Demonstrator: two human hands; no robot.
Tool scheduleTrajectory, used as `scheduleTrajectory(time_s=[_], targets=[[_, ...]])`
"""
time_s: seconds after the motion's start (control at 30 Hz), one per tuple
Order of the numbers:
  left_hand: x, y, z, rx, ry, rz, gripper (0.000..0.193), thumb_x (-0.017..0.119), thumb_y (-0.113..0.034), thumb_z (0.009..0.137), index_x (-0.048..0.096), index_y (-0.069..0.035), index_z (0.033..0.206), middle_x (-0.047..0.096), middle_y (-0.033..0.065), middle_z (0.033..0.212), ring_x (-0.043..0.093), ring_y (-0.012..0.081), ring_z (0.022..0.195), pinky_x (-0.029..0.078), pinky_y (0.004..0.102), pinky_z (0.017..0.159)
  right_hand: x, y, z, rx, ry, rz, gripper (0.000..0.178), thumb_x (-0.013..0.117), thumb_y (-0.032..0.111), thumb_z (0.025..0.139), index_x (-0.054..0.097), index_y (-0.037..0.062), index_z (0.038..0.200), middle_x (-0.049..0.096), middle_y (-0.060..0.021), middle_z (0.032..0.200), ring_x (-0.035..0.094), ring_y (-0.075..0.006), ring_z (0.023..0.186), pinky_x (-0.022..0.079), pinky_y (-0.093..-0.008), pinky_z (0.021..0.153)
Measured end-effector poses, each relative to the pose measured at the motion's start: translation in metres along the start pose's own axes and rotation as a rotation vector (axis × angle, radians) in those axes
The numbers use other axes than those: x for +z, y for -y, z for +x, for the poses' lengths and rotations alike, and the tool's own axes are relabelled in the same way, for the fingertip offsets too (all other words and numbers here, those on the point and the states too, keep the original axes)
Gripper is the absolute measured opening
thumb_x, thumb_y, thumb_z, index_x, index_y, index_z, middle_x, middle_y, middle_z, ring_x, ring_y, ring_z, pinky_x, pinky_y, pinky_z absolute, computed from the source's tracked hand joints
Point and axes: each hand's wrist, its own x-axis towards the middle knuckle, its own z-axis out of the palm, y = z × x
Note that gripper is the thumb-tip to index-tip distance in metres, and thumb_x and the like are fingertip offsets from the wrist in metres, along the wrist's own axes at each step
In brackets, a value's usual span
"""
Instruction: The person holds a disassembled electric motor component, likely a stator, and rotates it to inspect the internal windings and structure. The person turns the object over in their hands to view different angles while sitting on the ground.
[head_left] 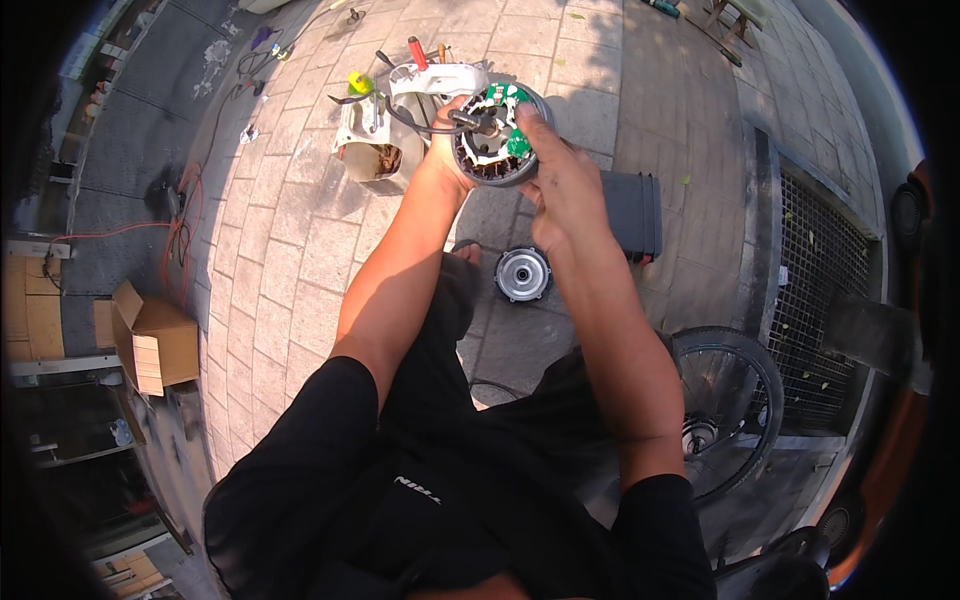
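Observation:
Out in front of me, both hands hold a round motor part [500, 133] with a dark rim. A green circuit board, white paste and a thick dark cable show on its upper face. My left hand [450, 152] grips the left side of the rim, its fingers partly hidden. On the right side my right hand [566, 180] is closed round the rim, the thumb pressed over the top near the circuit board. A round silver metal cover [522, 274] lies on the paving below, between my legs and apart from both hands.
Beyond my left hand is a white tool holder [440, 78] with a red-handled tool [417, 52], beside a whitish container [368, 155]. A dark case [632, 215] sits to the right. A bicycle wheel [735, 400], floor grate [815, 290] and cardboard box [160, 345] are farther out.

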Motion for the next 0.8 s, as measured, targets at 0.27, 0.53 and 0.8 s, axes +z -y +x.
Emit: scheduleTrajectory(time_s=[0.27, 0.53, 0.8], targets=[[0.001, -0.002, -0.005, -0.132, -0.122, 0.019, 0.060, 0.046, -0.052, 0.108, 0.068, -0.003, 0.133, 0.073, 0.0221, 0.124, 0.072, 0.0383, 0.112, 0.059, 0.0572, 0.102, -0.007, 0.003, 0.007, 0.088, -0.003, -0.004, 0.050, 0.084, 0.056, 0.088, 0.076, 0.0110, 0.108, 0.074, 0.0000, 0.094, 0.067, -0.0134, 0.081, 0.050, -0.0344, 0.073], [0.052, 0.010, -0.020, -0.147, -0.482, 0.494, 0.050, 0.039, -0.048, 0.102, 0.074, -0.012, 0.106, 0.077, 0.0120, 0.097, 0.070, 0.0269, 0.084, 0.052, 0.0479, 0.065, -0.016, 0.008, 0.020, 0.265, -0.050, -0.045, 0.054, 0.077, 0.071, 0.086, 0.071, 0.0189, 0.099, 0.067, -0.0007, 0.080, 0.062, -0.0161, 0.072, 0.050, -0.0356, 0.071], [0.048, 0.008, -0.015, -0.087, -0.439, 0.378, 0.046, 0.046, -0.040, 0.101, 0.073, -0.002, 0.108, 0.079, 0.0166, 0.105, 0.074, 0.0307, 0.092, 0.062, 0.0477, 0.089, -0.016, 0.010, 0.018, 0.272, -0.043, -0.017, 0.053, 0.075, 0.070, 0.088, 0.069, 0.0182, 0.096, 0.064, -0.0003, 0.077, 0.062, -0.0166, 0.071, 0.051, -0.0379, 0.069]])
